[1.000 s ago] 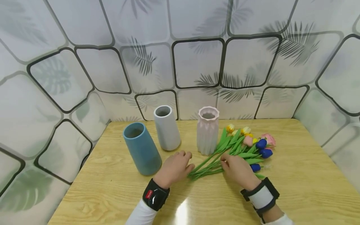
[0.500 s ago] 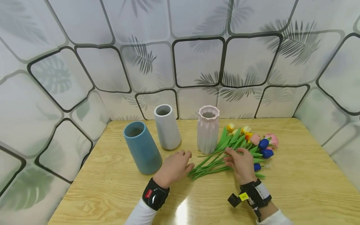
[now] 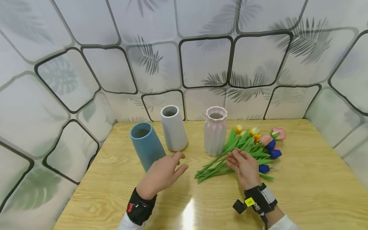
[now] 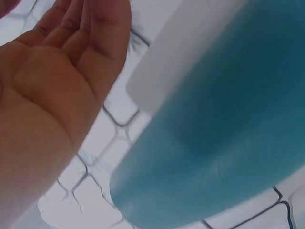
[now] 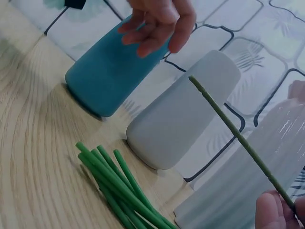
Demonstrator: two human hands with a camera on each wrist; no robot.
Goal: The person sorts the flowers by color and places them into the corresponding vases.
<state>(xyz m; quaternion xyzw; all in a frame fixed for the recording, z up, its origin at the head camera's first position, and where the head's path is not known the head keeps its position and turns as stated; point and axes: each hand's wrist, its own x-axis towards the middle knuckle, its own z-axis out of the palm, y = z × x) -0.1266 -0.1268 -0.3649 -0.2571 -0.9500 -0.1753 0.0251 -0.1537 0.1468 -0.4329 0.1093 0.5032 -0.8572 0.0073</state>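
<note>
My right hand pinches a thin dark-green stem between thumb and fingers, above the pile of artificial flowers. It appears to belong to the pink rose, though leaves hide part of its length. Under and around this hand lie green stems with yellow, pink and blue tulips. My left hand is in the air in front of the blue vase, fingers loosely bent and holding nothing. In the left wrist view its palm shows beside the vase, with a gap between them.
Behind the blue vase stands a white vase. A pale pink fluted vase is upright just left of the flower heads. All rest on a wooden table, with patterned cloth walls at the back and sides.
My right hand has turned palm-side inward and now pinches a stem; the pink rose has shifted slightly up and away. My left hand has drawn back leftward from the stem ends.
</note>
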